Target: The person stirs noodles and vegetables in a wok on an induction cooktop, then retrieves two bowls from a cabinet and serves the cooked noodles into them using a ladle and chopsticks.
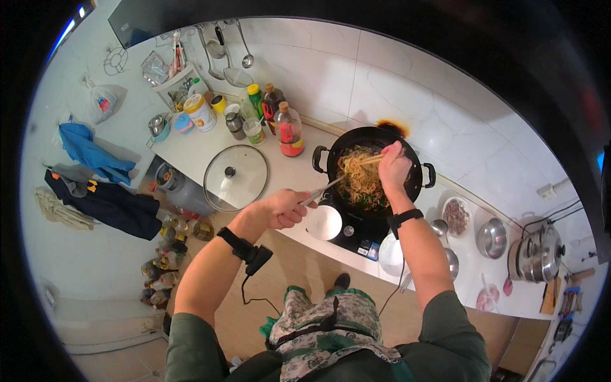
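Observation:
A black two-handled wok (416, 184) stands on a black induction cooktop (351, 232). Noodles with greens (360, 174) fill much of it. My right hand (395, 167) is over the wok's right side, closed on wooden chopsticks (371, 160) whose tips are among the noodles. From the left, my left hand (286, 208) grips the handle of a metal utensil (322, 190); its far end reaches into the noodles, so its kind is hidden. Below the wok's left side, near the counter's front edge, sits a white bowl (324, 223).
A glass lid (236, 178) lies left of the wok, with sauce bottles (289, 131) behind it. To the right are another white bowl (391, 254), a plate of chopped meat (456, 217), a steel bowl (491, 238) and a steel pot (534, 255).

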The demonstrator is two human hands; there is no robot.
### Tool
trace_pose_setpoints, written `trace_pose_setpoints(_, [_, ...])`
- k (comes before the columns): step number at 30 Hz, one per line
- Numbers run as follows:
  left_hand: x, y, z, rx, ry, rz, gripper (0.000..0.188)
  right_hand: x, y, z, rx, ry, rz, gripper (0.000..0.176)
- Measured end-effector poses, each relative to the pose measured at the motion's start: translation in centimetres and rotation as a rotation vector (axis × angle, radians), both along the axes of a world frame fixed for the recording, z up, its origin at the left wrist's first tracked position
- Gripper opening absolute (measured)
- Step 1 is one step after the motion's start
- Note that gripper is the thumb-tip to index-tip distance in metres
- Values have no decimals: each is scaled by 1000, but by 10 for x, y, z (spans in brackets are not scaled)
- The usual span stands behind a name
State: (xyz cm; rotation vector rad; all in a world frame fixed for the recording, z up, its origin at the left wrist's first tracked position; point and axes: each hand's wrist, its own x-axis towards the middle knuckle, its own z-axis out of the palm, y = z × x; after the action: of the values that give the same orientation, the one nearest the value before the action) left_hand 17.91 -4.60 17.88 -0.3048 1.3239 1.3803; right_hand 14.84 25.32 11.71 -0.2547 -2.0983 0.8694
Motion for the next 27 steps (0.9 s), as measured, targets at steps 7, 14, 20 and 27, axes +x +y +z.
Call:
trace_pose_setpoints(7, [-9,-15,84,76,50,-37,37,-4,-8,100,114,71,84,45])
trace_pose_setpoints(14, [-2,-31,167,98,203,-30,34,2,-28,189,116,170,70,36])
trace_pose_setpoints(20, [6,-43,213,156,229,-26,33,5,-29,233,414,374,-67,24])
trace_pose_setpoints(27, [7,-54,229,260,145,-53,34,27,-36,251,274,397,-108,41])
